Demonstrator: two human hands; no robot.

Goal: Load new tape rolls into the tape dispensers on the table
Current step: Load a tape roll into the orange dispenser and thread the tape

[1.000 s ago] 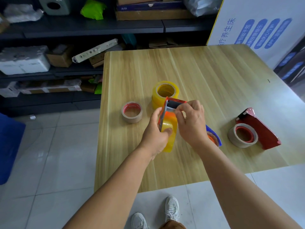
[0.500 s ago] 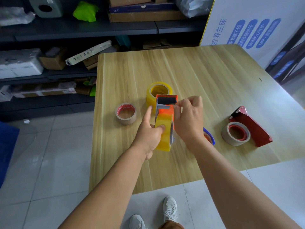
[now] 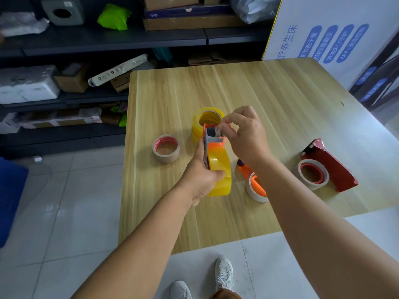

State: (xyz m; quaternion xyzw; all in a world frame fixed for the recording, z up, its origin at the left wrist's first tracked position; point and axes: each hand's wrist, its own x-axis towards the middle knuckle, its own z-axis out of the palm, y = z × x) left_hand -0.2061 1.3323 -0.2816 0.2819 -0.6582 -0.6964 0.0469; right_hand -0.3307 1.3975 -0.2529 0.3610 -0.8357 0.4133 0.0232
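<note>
Head view: both hands on one loaded dispenser above a wooden table.

We note a light wooden table (image 3: 269,100) on a pale tiled floor (image 3: 64,212), dark shelving (image 3: 108,39) holding cardboard boxes (image 3: 190,22) beyond it, and a white printed board (image 3: 323,35) at the far right. Our left hand (image 3: 201,176) has its fingers curled round the orange dispenser (image 3: 213,140), which carries a yellow tape roll (image 3: 219,171). Our right hand (image 3: 245,137) pinches the clear tape end (image 3: 219,128) at the dispenser's top, fingertips together. Just behind the grip stands a stack of yellow rolls (image 3: 207,119); to its left lies a brown roll (image 3: 166,148). Right of the grip lies a second orange dispenser (image 3: 255,184) with a white roll in it, partly hidden by the right forearm; farther right, a red dispenser (image 3: 332,167) holding a pale roll (image 3: 312,174).
</note>
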